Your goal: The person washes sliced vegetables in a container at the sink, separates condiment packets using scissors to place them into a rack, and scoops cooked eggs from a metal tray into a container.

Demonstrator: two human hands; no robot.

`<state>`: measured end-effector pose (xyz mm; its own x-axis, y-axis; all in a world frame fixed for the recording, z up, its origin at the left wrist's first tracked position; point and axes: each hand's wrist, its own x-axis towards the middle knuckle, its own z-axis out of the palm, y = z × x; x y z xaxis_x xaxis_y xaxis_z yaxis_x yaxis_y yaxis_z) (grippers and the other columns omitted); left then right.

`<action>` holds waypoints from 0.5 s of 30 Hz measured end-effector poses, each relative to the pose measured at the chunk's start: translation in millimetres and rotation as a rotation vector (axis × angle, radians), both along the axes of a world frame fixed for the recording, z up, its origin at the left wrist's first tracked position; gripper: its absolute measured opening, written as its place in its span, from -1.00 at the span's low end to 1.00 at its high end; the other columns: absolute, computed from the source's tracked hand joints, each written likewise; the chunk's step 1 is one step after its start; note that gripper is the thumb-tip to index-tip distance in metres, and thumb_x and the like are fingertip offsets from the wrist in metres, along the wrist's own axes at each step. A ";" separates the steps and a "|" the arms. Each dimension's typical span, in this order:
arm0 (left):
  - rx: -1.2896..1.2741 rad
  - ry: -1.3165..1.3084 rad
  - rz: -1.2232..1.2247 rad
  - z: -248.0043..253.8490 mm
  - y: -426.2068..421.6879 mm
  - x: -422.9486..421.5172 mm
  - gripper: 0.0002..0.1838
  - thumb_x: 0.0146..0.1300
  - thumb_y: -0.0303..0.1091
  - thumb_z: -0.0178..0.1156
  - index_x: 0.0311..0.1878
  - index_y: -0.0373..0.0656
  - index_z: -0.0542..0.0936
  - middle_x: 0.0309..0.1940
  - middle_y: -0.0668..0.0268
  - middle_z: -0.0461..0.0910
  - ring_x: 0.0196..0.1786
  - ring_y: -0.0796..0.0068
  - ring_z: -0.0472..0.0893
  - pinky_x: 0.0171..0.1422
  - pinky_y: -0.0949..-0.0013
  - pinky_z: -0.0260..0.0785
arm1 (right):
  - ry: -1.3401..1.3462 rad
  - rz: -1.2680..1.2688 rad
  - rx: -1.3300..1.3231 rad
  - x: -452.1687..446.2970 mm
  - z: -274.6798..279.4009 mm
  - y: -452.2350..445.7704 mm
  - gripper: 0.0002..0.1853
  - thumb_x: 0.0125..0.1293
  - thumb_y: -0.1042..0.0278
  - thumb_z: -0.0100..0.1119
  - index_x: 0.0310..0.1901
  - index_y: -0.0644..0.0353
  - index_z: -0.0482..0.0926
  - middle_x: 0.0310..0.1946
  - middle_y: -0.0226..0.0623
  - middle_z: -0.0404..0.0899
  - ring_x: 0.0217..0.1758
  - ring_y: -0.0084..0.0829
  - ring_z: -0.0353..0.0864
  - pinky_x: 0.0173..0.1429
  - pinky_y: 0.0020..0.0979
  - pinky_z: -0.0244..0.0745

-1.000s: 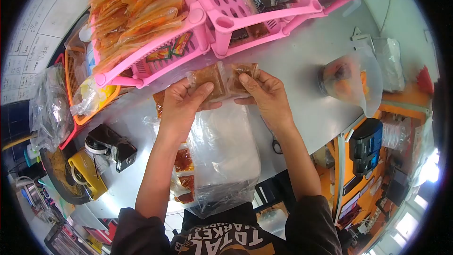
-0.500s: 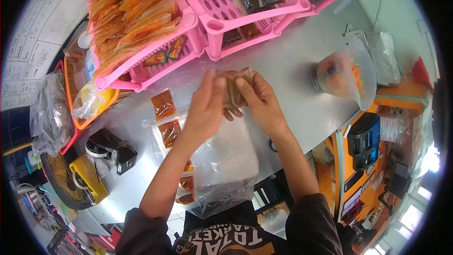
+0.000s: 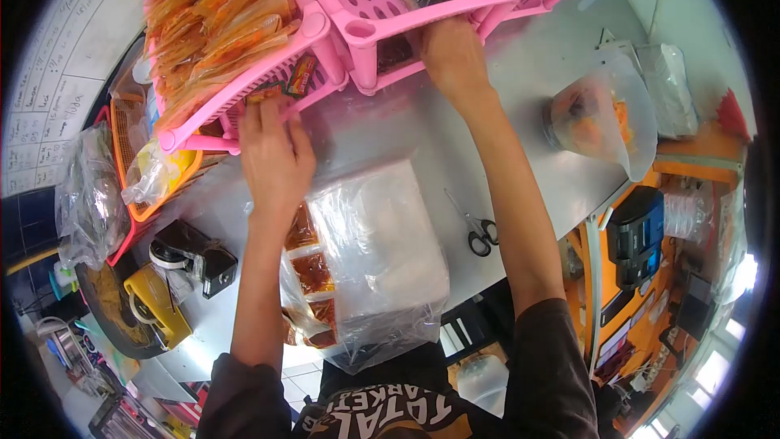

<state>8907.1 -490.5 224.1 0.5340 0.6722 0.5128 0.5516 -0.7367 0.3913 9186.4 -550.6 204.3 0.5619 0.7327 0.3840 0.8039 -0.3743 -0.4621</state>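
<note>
Colourful sachets (image 3: 302, 75) lie low in the perforated pink plastic rack (image 3: 365, 69), at twelve to one o'clock from the left hand (image 3: 278, 154), just beyond its slightly parted fingers; whether these grip anything, I cannot tell. At two o'clock from it, the right hand (image 3: 452, 55) reaches beneath a shelf, fingertips hidden, their spread and hold unclear. Nearby, at nine o'clock, a glossy dark packet (image 3: 396, 51) is partly covered.
</note>
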 end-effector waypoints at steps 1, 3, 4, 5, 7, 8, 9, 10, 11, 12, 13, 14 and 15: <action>0.059 0.053 0.013 -1.7 11.7 -0.5 -0.78 0.39 -0.37 0.16 0.04 -0.23 0.54 -0.30 -0.01 0.62 -0.13 -0.06 0.60 0.06 -0.06 0.41 | -0.134 0.060 -0.169 6.8 2.8 1.6 -0.70 0.30 0.33 0.16 -0.05 0.37 0.62 -0.19 0.15 0.69 -0.14 0.09 0.72 -0.06 -0.04 0.64; 0.106 0.126 0.021 -3.4 30.0 2.3 -0.72 0.36 -0.34 0.19 0.07 -0.25 0.55 -0.19 -0.06 0.65 -0.03 -0.10 0.60 0.15 -0.09 0.38 | -0.247 0.124 -0.350 11.4 5.9 4.5 -0.72 0.27 0.34 0.15 -0.09 0.35 0.66 -0.18 0.15 0.69 -0.12 0.08 0.72 -0.04 -0.04 0.65; -0.080 0.262 0.075 -0.2 40.1 6.4 -0.63 0.33 -0.25 0.24 0.13 -0.23 0.55 -0.05 -0.06 0.63 0.07 -0.09 0.58 0.22 -0.06 0.38 | -0.271 0.094 -0.420 12.7 9.6 7.4 -0.74 0.23 0.37 0.16 -0.12 0.32 0.68 -0.19 0.13 0.69 -0.09 0.08 0.71 -0.05 -0.04 0.65; -0.273 0.400 0.132 1.3 48.4 8.5 -0.53 0.31 -0.16 0.28 0.19 -0.22 0.55 0.09 -0.05 0.62 0.17 -0.07 0.57 0.30 -0.03 0.37 | -0.291 0.070 -0.497 8.3 9.3 6.5 -0.75 0.19 0.39 0.18 -0.14 0.29 0.70 -0.20 0.12 0.70 -0.06 0.09 0.71 -0.06 -0.04 0.66; -0.433 0.475 0.101 7.4 72.0 15.0 -0.41 0.26 -0.03 0.31 0.24 -0.21 0.54 0.22 -0.03 0.56 0.28 0.00 0.53 0.38 0.05 0.34 | -0.260 0.075 -0.166 -3.3 13.5 -19.7 -0.76 0.26 0.49 0.09 -0.08 0.29 0.67 -0.15 0.10 0.68 -0.05 0.14 0.68 -0.03 -0.05 0.63; -0.588 0.542 0.067 4.7 82.5 17.0 -0.29 0.21 0.10 0.34 0.30 -0.21 0.53 0.36 -0.01 0.50 0.39 0.07 0.49 0.46 0.13 0.32 | -0.256 0.065 -0.007 -16.6 25.8 -40.3 -0.75 0.28 0.51 0.07 -0.07 0.29 0.66 -0.13 0.10 0.68 -0.05 0.13 0.67 -0.01 -0.06 0.62; -0.601 0.544 0.072 -3.7 91.5 18.7 -0.29 0.21 0.10 0.34 0.30 -0.21 0.53 0.36 -0.01 0.50 0.39 0.07 0.49 0.46 0.13 0.32 | -0.213 0.035 0.026 -29.5 40.4 -60.1 -0.76 0.31 0.50 0.07 -0.04 0.29 0.65 -0.10 0.08 0.67 -0.05 0.11 0.68 0.00 -0.08 0.61; -0.479 0.594 0.051 -13.8 99.7 20.3 -0.22 0.19 0.15 0.35 0.35 -0.17 0.50 0.34 0.04 0.53 0.39 0.10 0.50 0.49 0.16 0.29 | -0.169 0.005 0.060 -40.8 50.7 -80.3 -0.76 0.35 0.50 0.08 -0.01 0.30 0.63 -0.08 0.07 0.66 -0.06 0.10 0.68 0.02 -0.09 0.60; -0.359 0.645 0.028 -25.9 106.9 20.7 -0.16 0.16 0.21 0.36 0.41 -0.12 0.48 0.33 0.08 0.56 0.39 0.14 0.52 0.52 0.18 0.27 | -0.114 -0.032 0.036 -46.9 51.5 -100.7 -0.75 0.36 0.46 0.13 0.02 0.28 0.64 -0.09 0.05 0.67 -0.06 0.06 0.69 0.01 -0.11 0.59; -0.149 0.562 -0.020 -46.1 115.7 17.3 -0.28 0.26 0.14 0.30 0.40 -0.05 0.51 0.26 0.12 0.61 0.31 0.15 0.57 0.45 0.15 0.34 | -0.059 -0.070 0.015 -50.1 52.3 -119.4 -0.74 0.38 0.42 0.18 0.05 0.27 0.64 -0.10 0.03 0.67 -0.06 0.02 0.70 0.01 -0.12 0.59; -0.155 0.569 -0.017 -46.4 117.2 21.7 -0.28 0.26 0.14 0.30 0.40 -0.05 0.51 0.26 0.12 0.61 0.31 0.15 0.57 0.45 0.15 0.34 | -0.014 -0.078 -0.025 -54.2 55.1 -136.9 -0.73 0.38 0.42 0.20 0.07 0.28 0.64 -0.11 0.03 0.68 -0.07 -0.02 0.71 0.00 -0.16 0.60; -0.348 0.410 -0.061 -41.6 116.9 28.3 -0.34 0.30 0.05 0.30 0.38 -0.09 0.50 0.28 0.11 0.59 0.33 0.17 0.54 0.47 0.18 0.30 | 0.032 -0.085 -0.063 -57.7 57.3 -151.7 -0.72 0.39 0.42 0.23 0.09 0.28 0.64 -0.11 0.03 0.69 -0.08 -0.06 0.73 0.00 -0.19 0.62; -0.404 0.392 -0.069 -34.6 118.9 28.5 -0.41 0.34 -0.05 0.28 0.35 -0.14 0.51 0.26 0.10 0.59 0.31 0.20 0.54 0.45 0.20 0.30 | 0.041 -0.081 -0.062 -60.6 57.2 -163.7 -0.72 0.39 0.42 0.23 0.09 0.28 0.64 -0.11 0.03 0.69 -0.08 -0.06 0.73 0.00 -0.19 0.62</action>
